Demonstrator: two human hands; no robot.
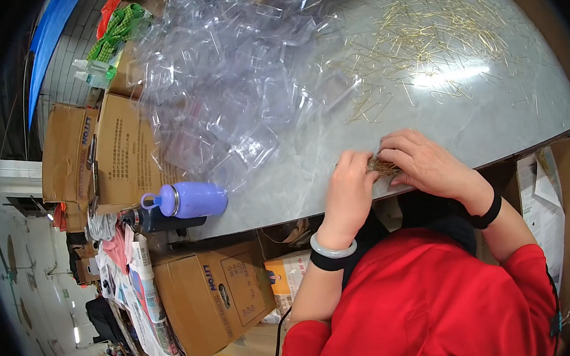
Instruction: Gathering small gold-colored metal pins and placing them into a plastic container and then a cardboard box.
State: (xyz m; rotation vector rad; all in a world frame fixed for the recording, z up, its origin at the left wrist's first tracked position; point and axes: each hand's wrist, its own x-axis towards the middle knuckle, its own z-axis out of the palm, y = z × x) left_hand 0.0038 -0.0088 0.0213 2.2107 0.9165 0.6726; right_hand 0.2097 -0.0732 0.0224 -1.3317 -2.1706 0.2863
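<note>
1. Both hands are at the near edge of the grey table (311, 176), pressed close together around a small bundle of gold wire clips (383, 167).
2. The left hand (349, 189) is curled with its fingers bent onto the left side of the bundle. It looks like it's pinching it, but the knuckles hide the fingertips, so I can't tell how tight the grip is.
3. The right hand (424, 163) is cupped over the bundle from the right and top, fingers curled down on it. So the bundle sits between the two hands, right on the table edge.
4. Farther back on the table, toward the right, there's a big loose scatter of gold clips (434, 32), well apart from the hands.
5. To the left of that is a large heap of clear plastic boxes (224, 82), covering much of the table's left part.
6. A purple water bottle (186, 200) lies on its side at the table's left edge.
7. Brown cardboard boxes (211, 297) sit below and to the left of the table.
8. The left wrist has a pale bangle (333, 248), the right one a black wristband (489, 214), and the sleeves are red.
</note>
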